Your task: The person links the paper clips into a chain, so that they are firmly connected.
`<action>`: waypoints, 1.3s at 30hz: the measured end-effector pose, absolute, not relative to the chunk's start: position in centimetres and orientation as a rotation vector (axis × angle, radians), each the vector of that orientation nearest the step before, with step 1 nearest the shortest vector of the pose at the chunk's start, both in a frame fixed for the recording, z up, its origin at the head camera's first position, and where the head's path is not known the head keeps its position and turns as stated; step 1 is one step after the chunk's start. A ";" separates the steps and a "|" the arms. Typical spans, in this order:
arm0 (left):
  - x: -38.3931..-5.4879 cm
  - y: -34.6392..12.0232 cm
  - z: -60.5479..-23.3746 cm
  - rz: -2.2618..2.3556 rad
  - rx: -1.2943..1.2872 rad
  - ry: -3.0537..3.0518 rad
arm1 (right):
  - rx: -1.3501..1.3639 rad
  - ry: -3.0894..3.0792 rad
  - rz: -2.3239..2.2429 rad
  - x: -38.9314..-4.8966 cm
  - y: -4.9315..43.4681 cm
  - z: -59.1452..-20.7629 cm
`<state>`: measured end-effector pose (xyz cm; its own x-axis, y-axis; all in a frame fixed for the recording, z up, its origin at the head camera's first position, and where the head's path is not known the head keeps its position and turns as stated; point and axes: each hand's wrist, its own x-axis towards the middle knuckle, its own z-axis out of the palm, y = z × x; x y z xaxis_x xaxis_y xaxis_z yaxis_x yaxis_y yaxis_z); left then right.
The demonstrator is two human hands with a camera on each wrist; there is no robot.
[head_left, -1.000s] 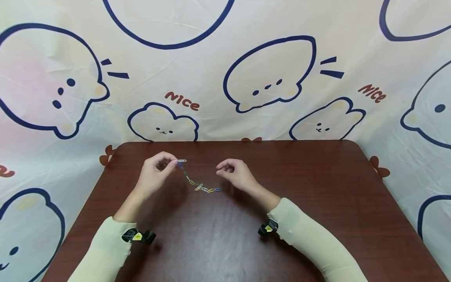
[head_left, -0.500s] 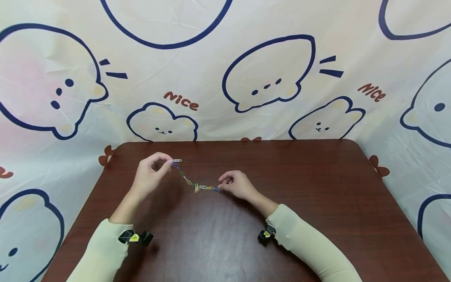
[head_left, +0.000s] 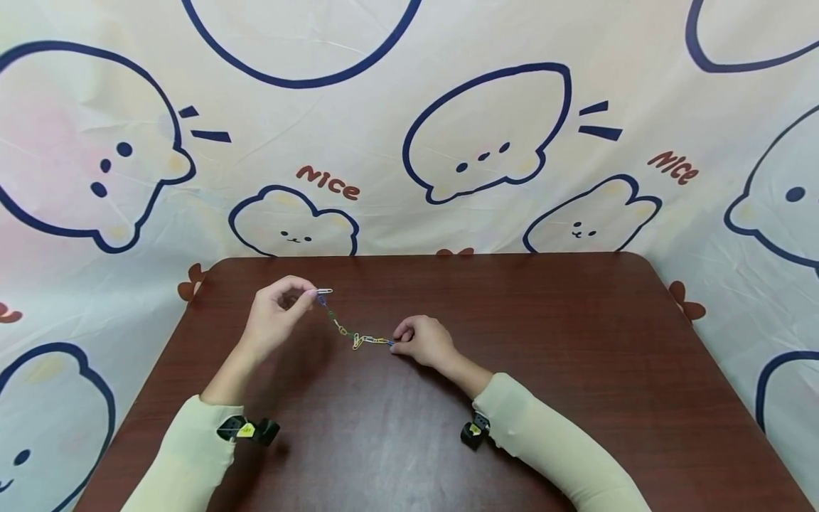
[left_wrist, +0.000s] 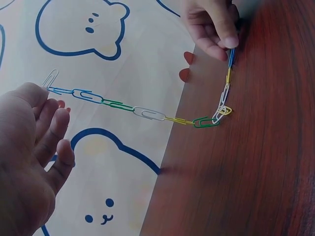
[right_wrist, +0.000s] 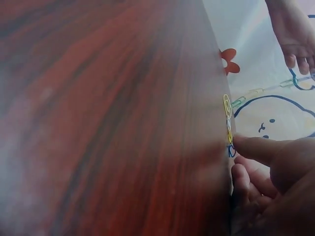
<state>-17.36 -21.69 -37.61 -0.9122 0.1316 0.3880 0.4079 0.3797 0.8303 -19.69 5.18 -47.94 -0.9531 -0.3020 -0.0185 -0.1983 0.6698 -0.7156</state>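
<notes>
A chain of linked paper clips (left_wrist: 87,95) in blue, green, white and yellow spans between my hands. My left hand (head_left: 274,313) pinches the upper end, where a white paper clip (left_wrist: 51,78) sticks out past the fingertips. From there the chain slopes down to the right. At its lower end, my right hand (head_left: 427,343) pinches a blue paper clip (left_wrist: 232,58) between thumb and finger, low over the table. Partway along, a yellow paper clip (right_wrist: 227,105) sits bunched at a bend in the chain.
The brown wooden table (head_left: 409,441) has rounded far corners. Behind it and at both sides hangs a pale cloth (head_left: 384,142) printed with cartoon outlines. Small black cameras (head_left: 265,432) are strapped at both wrists.
My right hand has come down and slightly left to the chain's blue end and taken hold of it. My left hand, still pinching the other end, has shifted a little left.
</notes>
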 end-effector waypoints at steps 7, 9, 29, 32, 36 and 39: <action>-17.4 -21.5 -37.5 -1.553 -0.483 -2.391 | -0.375 2.800 -1.041 -19.8 4.7 -47.9; -17.4 -21.5 -37.5 -1.546 -0.482 -2.396 | -0.379 2.796 -1.032 -19.9 4.8 -47.9; -17.4 -21.4 -37.5 -1.541 -0.475 -2.400 | -0.417 2.567 -1.408 -21.2 6.5 -48.3; -17.4 -21.4 -37.5 -1.538 -0.477 -2.401 | -0.427 2.537 -1.477 -21.3 6.4 -48.4; -17.4 -21.4 -37.5 -1.536 -0.478 -2.403 | -0.411 2.454 -1.579 -21.3 6.4 -48.3; -17.4 -21.4 -37.5 -1.536 -0.473 -2.407 | -0.378 2.359 -1.669 -21.3 6.3 -48.0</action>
